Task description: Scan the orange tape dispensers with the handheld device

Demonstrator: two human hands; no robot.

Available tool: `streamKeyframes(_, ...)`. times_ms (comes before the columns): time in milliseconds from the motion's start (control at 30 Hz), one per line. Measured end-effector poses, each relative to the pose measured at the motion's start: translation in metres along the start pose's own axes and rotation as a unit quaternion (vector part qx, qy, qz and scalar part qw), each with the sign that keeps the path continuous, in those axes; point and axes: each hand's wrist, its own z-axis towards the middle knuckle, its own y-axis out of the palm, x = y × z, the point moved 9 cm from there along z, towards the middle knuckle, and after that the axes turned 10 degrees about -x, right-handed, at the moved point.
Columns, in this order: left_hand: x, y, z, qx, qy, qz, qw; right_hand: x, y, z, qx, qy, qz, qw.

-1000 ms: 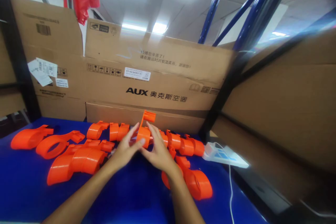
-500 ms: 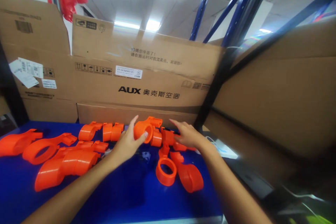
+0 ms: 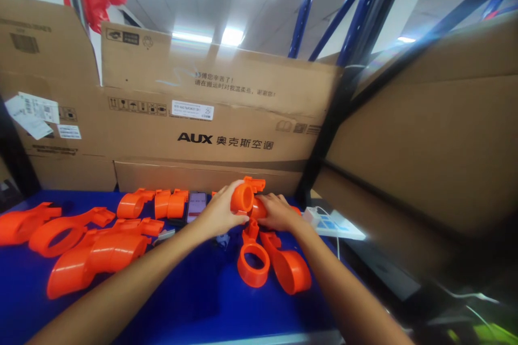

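My left hand [image 3: 222, 211] is closed around an orange plastic ring part [image 3: 243, 198] with a short clip-like arm, held up off the blue surface. Right beside it, my right hand [image 3: 279, 212] has its fingers curled on another orange ring part [image 3: 258, 208], most of which is hidden behind the fingers and the first part. Just below the hands lie an orange ring [image 3: 253, 265] with its opening facing me and an orange cup-shaped part [image 3: 293, 272] tilted on its side.
Several more orange parts [image 3: 97, 259] lie on the left of the blue tabletop [image 3: 174, 302]. A phone [image 3: 197, 206] lies at the back. A white power strip [image 3: 340, 225] with a plug and cable is at right. Behind stands a cardboard box [image 3: 226, 118], beside a black rack post [image 3: 324, 145].
My left hand has moved right with its orange ring part, uncovering the phone. My right hand, previously with fingers outstretched, has come down and closed on another orange part.
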Motion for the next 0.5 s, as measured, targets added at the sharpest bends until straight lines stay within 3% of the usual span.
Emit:
streamKeyframes(233, -0.005, -0.006, 0.011, 0.041, 0.035, 0.085, 0.995, 0.008, -0.041, -0.022, 0.090, -0.012, 0.022, 0.996)
streamKeyframes(333, -0.010, -0.006, 0.020, 0.045, 0.017, 0.104, 0.993, 0.015, -0.063, -0.038, 0.132, -0.006, 0.046, 0.990)
streamKeyframes(500, -0.018, 0.011, 0.028, 0.039, -0.015, 0.170, 0.985, 0.011, -0.116, -0.078, 0.249, -0.049, 0.097, 0.962)
